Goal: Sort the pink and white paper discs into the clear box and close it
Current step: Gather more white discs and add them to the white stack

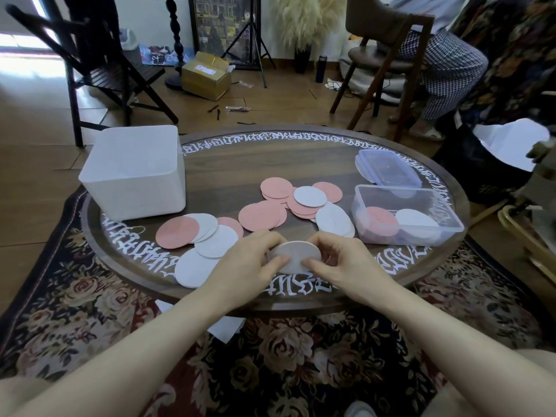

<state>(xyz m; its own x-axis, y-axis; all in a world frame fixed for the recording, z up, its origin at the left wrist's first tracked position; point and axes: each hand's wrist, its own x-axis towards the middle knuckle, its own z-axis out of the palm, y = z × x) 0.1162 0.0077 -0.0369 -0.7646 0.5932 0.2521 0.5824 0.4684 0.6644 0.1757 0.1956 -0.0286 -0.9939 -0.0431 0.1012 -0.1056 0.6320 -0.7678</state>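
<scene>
Surface: round dark wooden table with white script around its rim, standing on a floral rug.
Held item: small stack of white round paper discs, lifted just above the table's near edge, tilted toward the camera.
Left hand: fingers curled round the stack's left edge, thumb on its face.
Right hand: fingertips pinch the stack's right edge; both hands hold the same stack.
Just left of the grip: loose white and pink paper discs overlapping flat on the table, some touching the left hand's side.
Beyond the grip: second loose heap of pink and white discs, overlapping.
Right of the grip, further back: clear rectangular plastic box, open, with a pink pile and a white pile side by side inside.
Behind the box: clear lid with blue edging, lying flat, apart from the box.
Far left of the grip: white square plastic tub on the table's edge.
Background: wooden chairs, cardboard carton on the floor, a seated person in checked trousers.
</scene>
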